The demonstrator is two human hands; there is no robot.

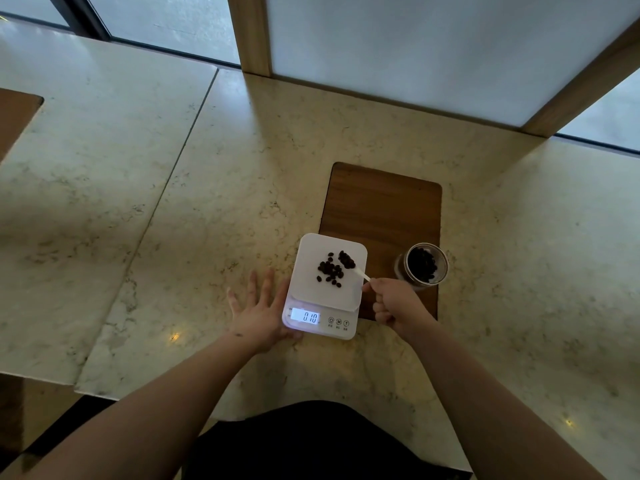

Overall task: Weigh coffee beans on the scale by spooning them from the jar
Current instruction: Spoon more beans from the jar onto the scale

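The white scale [325,289] stands on the marble counter [207,220], between the 2 hands. The left hand [258,313] lies flat on the counter with the fingers spread, and its thumb side touches the left edge of the scale near the display. The right hand [393,306] is closed in a fist around the handle of a small white spoon [358,271]. The bowl of the spoon, full of dark beans, is over the right part of the scale platform. A loose heap of coffee beans [330,270] lies on the platform just beside the spoon. The lit display [305,316] shows digits that read like 010.

The jar [424,266] is round and of clear glass, open at the top, with dark beans inside. It stands just beyond the right hand, on a brown wooden board [384,209] with rounded corners. The far right corner of the scale covers the near left part of this board. Behind the board rises a pale panel [433,46] in a wooden frame.
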